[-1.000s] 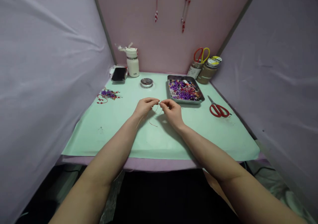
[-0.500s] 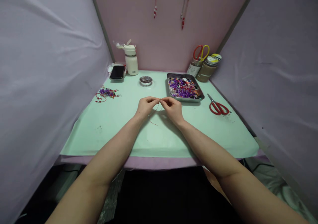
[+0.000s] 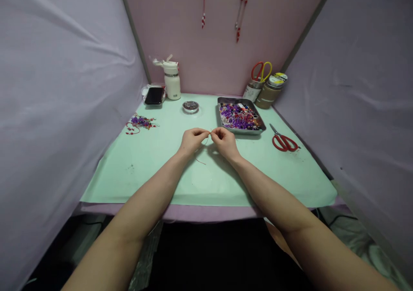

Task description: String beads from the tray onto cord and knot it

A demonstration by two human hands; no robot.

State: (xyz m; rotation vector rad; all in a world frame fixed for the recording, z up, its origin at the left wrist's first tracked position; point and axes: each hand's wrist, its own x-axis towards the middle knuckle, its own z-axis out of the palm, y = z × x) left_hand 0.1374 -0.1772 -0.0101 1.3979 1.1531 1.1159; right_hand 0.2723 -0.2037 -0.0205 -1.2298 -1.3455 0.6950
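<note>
1 metal tray (image 3: 247, 132) holds many mixed beads (image 3: 237, 117); 2 looped handles (image 3: 271, 70) rise from 1 jar (image 3: 252, 92). The left hand (image 3: 191, 140) and right hand (image 3: 225, 143) both pinch 1 thin cord (image 3: 200, 161).

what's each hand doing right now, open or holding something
Left hand: closed, pinching the thin cord.
Right hand: closed, pinching the same cord, fingertips close to the left's.

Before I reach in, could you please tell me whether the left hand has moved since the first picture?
Yes, slightly: judged against the round container on the table, the left hand has shifted a little rightward.
</note>
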